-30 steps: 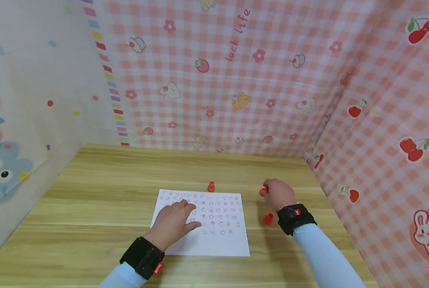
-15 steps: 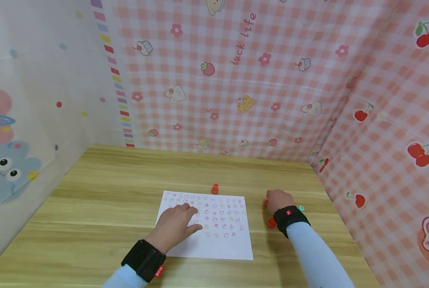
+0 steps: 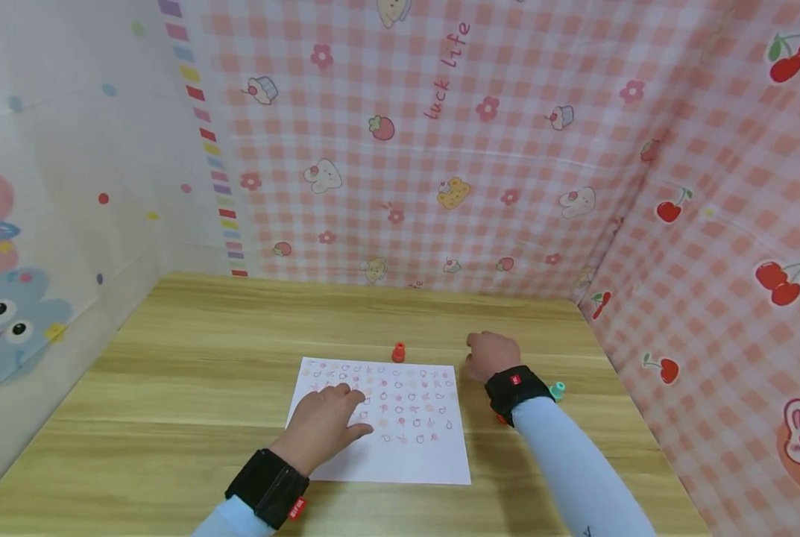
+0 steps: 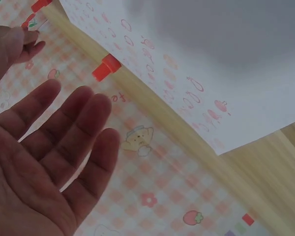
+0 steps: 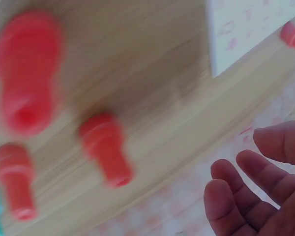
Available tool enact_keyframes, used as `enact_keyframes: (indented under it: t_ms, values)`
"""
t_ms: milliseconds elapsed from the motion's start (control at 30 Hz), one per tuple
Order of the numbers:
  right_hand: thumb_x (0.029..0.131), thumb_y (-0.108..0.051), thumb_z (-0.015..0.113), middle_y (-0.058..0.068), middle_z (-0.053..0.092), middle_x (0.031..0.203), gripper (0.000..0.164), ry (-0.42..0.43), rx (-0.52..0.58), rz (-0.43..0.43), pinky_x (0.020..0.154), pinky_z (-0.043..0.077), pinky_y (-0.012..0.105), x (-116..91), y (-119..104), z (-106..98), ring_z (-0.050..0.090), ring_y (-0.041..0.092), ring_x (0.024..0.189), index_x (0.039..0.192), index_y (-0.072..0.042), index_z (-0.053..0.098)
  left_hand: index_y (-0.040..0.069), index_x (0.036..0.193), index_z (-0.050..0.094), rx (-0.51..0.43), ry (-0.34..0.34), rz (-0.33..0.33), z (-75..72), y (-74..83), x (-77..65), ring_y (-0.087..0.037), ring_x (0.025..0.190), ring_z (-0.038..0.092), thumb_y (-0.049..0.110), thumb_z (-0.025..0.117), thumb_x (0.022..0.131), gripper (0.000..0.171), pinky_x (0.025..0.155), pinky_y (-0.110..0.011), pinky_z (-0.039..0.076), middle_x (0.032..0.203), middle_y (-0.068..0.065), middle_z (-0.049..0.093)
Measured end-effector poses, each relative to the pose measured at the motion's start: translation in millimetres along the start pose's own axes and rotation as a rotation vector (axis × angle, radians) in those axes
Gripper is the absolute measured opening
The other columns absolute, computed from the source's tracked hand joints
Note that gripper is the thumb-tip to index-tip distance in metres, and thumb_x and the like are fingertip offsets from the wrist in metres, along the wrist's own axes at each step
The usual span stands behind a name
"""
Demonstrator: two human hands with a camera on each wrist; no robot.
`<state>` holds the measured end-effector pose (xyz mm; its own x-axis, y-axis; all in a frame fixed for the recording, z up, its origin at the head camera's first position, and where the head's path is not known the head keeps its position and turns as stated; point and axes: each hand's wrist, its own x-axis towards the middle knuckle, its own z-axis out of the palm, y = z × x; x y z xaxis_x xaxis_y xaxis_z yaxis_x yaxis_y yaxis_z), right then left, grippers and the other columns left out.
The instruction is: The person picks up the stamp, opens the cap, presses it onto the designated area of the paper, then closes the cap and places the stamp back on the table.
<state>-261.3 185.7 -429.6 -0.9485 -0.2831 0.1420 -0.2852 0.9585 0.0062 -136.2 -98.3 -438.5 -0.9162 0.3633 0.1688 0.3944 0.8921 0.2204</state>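
Note:
My left hand (image 3: 326,421), fingers spread, lies over the left part of a white paper sheet (image 3: 413,464) covered with rows of small red and pinkish prints. Just right of the sheet, my right hand (image 3: 493,356) hovers above the table; the right wrist view shows its fingers (image 5: 223,201) loosely bent with nothing held. One red stamp (image 3: 399,353) stands behind the sheet's far edge. Beside the right hand are a large blurred red stamp (image 5: 27,73), a second red stamp (image 5: 106,150) and a third red stamp (image 5: 15,182). The right hand and wrist mostly hide them in the head view.
A teal stamp (image 3: 558,391) stands right of my right wristband. The wooden table (image 3: 171,418) is bounded by a pink checked cloth (image 3: 386,164) at the back, another checked cloth (image 3: 715,321) on the right and a white cloth (image 3: 124,216) on the left.
A second ago my right hand pinched a red stamp; now it is free of it and has shifted left towards the sheet. The teal stamp has come into view. My left hand stays put.

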Motion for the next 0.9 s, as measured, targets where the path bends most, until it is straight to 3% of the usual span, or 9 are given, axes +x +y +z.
enact_keyframes:
  t_ms: [200, 333, 733, 900]
  values:
    - [0.087, -0.013, 0.061, 0.014, 0.074, 0.099, 0.024, -0.038, 0.078, -0.028, 0.077, 0.055, 0.045, 15, -34, 4, 0.066, 0.027, 0.087, 0.106, -0.005, 0.071, 0.006, 0.094, 0.071, 0.019, -0.13, -0.072, -0.5, -1.7, -4.6, -0.022, 0.065, 0.058, 0.034, 0.083, 0.067, 0.04, 0.058, -0.041, 0.05, 0.074, -0.006, 0.065]
    - [0.089, -0.02, 0.063, 0.012, 0.074, 0.101, 0.026, -0.066, 0.112, -0.04, 0.081, 0.055, 0.043, 22, -54, 7, 0.066, 0.025, 0.087, 0.109, -0.006, 0.069, 0.006, 0.095, 0.072, 0.021, -0.2, -0.116, -1.8, -1.6, -8.2, -0.022, 0.065, 0.058, 0.029, 0.086, 0.063, 0.041, 0.059, -0.043, 0.051, 0.075, -0.007, 0.066]
    - [0.086, -0.029, 0.07, 0.012, 0.074, 0.096, 0.047, -0.092, 0.12, -0.065, 0.07, 0.057, 0.039, 34, -93, 26, 0.064, 0.022, 0.074, 0.127, -0.009, 0.059, 0.006, 0.095, 0.072, 0.013, -0.222, -0.115, -0.3, -3.6, -10.4, -0.019, 0.061, 0.054, 0.031, 0.084, 0.066, 0.04, 0.056, -0.038, 0.048, 0.071, -0.004, 0.064]
    - [0.089, -0.022, 0.066, 0.01, 0.073, 0.091, 0.032, -0.059, 0.078, -0.117, 0.071, 0.057, 0.039, 37, -101, 31, 0.063, 0.022, 0.074, 0.119, -0.011, 0.066, 0.007, 0.093, 0.071, 0.029, -0.211, -0.107, 0.3, -4.7, -10.3, -0.018, 0.06, 0.053, 0.032, 0.084, 0.067, 0.039, 0.055, -0.038, 0.047, 0.07, -0.003, 0.062]
